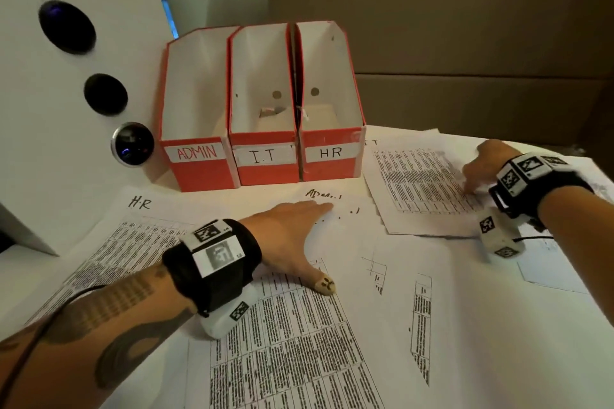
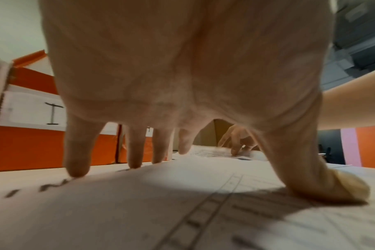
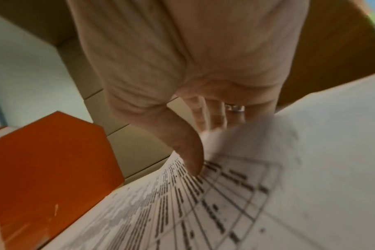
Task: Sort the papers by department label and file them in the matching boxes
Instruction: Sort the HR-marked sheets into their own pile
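Observation:
Three orange file boxes stand side by side at the back: ADMIN (image 1: 196, 173), I.T (image 1: 265, 173) and HR (image 1: 329, 169). Printed sheets cover the table. My left hand (image 1: 312, 242) lies flat with spread fingers on a sheet marked ADMIN (image 1: 352, 236); the left wrist view shows the fingertips (image 2: 75, 169) and thumb pressing on the paper. To the right, my right hand (image 1: 481, 173) pinches the edge of a sheet marked IT (image 1: 418, 183). In the right wrist view the thumb (image 3: 190, 152) sits on that sheet's (image 3: 203, 211) printed face, fingers behind its curled edge. An HR sheet (image 1: 133, 236) lies at the left.
A white panel (image 1: 40, 109) with dark round openings stands at the left, close to the ADMIN box. Brown cardboard (image 1: 465, 43) forms a wall behind the boxes. More printed sheets (image 1: 299, 359) overlap toward the table's front and right.

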{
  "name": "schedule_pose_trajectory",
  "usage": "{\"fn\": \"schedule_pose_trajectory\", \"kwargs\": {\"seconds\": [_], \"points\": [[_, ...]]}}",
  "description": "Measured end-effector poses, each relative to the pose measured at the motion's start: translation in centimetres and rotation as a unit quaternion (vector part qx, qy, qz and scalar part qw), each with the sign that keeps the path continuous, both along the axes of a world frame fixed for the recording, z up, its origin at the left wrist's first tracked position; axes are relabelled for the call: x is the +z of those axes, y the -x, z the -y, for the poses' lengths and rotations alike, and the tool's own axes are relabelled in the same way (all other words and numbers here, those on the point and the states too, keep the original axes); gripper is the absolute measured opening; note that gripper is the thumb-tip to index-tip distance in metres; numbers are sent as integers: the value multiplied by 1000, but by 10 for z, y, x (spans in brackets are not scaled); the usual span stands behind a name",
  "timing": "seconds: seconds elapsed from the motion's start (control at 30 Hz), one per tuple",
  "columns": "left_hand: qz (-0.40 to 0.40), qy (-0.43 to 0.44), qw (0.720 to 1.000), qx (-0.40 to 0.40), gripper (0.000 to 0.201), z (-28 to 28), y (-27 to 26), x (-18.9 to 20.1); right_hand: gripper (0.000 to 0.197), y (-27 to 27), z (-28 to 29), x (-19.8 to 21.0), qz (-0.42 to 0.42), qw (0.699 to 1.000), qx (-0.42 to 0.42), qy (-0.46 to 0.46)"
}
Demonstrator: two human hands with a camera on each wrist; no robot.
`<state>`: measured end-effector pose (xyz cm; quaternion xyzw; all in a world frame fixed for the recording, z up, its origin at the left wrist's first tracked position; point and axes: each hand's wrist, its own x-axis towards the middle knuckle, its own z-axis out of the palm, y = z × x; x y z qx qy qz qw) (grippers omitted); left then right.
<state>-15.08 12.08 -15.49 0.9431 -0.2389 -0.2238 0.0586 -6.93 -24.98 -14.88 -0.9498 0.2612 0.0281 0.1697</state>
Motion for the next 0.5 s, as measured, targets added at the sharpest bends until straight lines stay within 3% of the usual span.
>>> {"fn": "schedule_pose_trajectory", "kwargs": {"seconds": [0.1, 0.2, 0.3, 0.4, 0.5], "points": [[25, 3, 999, 43, 131, -25, 5, 20, 71, 11, -16, 16, 50, 997, 39, 52], [21, -36, 996, 82, 117, -59, 10, 37, 43, 41, -56, 38, 66, 972, 224, 10], [-8, -116, 991, 71, 110, -76, 23, 32, 31, 88, -115, 48, -10, 923, 381, -44], [-17, -119, 988, 95, 107, -75, 30, 20, 63, 116, -163, 38, -84, 878, 471, -11], [-11, -110, 988, 111, 89, -69, 25, 20, 94, 115, -191, 20, -67, 870, 489, 13]]}}
